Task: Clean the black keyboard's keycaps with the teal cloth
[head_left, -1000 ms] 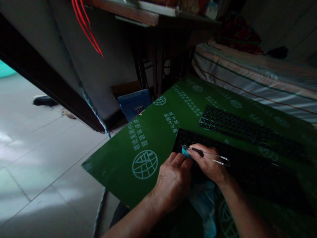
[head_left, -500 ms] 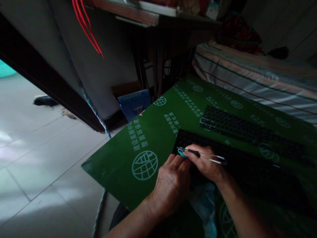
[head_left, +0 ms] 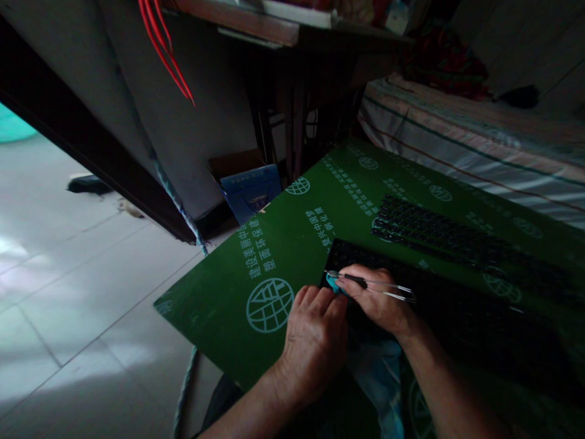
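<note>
A long black keyboard base (head_left: pixel 439 305) lies on a green printed board (head_left: pixel 219 305). My right hand (head_left: pixel 377 302) is closed around a wire keycap puller (head_left: pixel 388 288) with a dark handle; its wire loops point right. At the puller's left tip a bit of blue cloth (head_left: pixel 333 281) is bunched over the keyboard's left end. My left hand (head_left: pixel 315 335) is closed against the cloth, fingers curled and their tips hidden. More of the cloth hangs below, between my wrists.
Behind the base, dark keycaps (head_left: pixel 429 225) lie in rows. A blue box (head_left: pixel 251 192) stands beyond the board's left edge. A bed (head_left: pixel 475 128) adjoins the far side. Red cords (head_left: pixel 169 55) hang from above, and a wrapped cord (head_left: pixel 178 207) runs down at left.
The view has shifted slightly. My hands stay at the keyboard's left end, with the puller and blue cloth moved only a little.
</note>
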The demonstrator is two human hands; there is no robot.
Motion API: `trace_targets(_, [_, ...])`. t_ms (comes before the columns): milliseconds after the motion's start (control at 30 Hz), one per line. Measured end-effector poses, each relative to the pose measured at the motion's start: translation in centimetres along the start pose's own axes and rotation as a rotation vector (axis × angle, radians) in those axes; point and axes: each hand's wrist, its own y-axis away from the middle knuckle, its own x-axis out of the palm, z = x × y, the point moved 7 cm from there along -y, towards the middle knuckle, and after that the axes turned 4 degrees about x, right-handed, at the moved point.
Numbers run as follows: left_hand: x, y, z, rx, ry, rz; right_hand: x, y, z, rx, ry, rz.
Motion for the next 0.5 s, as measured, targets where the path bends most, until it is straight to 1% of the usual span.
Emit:
trace_targets(233, [-0.10,-0.03,0.01,-0.002,0.034,-0.011,0.28,-0.08,-0.01,0.002,0.030,0.028])
trace_targets(367, [-0.36,-0.10,0.41,-0.014,0.028,-0.021,0.44,-0.49,0.35,-0.007,0.021,0.014])
trace_targets(500, [-0.26,0.02,0.40,-0.025,0.023,0.009,0.21,-0.46,0.36,0.001,0.035,0.023])
